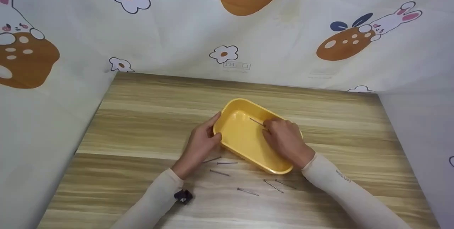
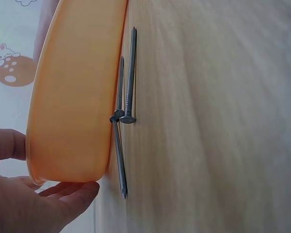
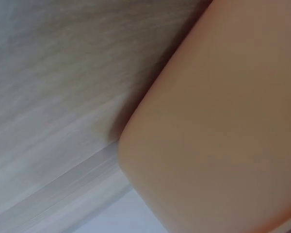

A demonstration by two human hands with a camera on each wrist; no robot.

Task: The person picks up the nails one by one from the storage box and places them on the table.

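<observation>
A yellow plastic tray [image 1: 238, 135] lies at an angle on the wooden table. My left hand [image 1: 203, 140] grips its left end, thumb at the near corner and fingers along the outer side. In the left wrist view, that hand's fingers press against the end wall of the tray [image 2: 75, 97]. Inside the tray, my right hand [image 1: 286, 138] pinches a nail [image 1: 256, 121], whose free end points to the far left. Only the tray's outer wall [image 3: 208, 121] fills the right wrist view; the right hand is hidden there.
Several loose nails [image 1: 248, 191] lie on the table [image 1: 142, 115] in front of the tray. Some of these nails [image 2: 130, 77] lie right beside its wall. A small black object [image 1: 183, 197] sits at the left sleeve. Patterned cloth [image 1: 170, 33] hangs behind the table.
</observation>
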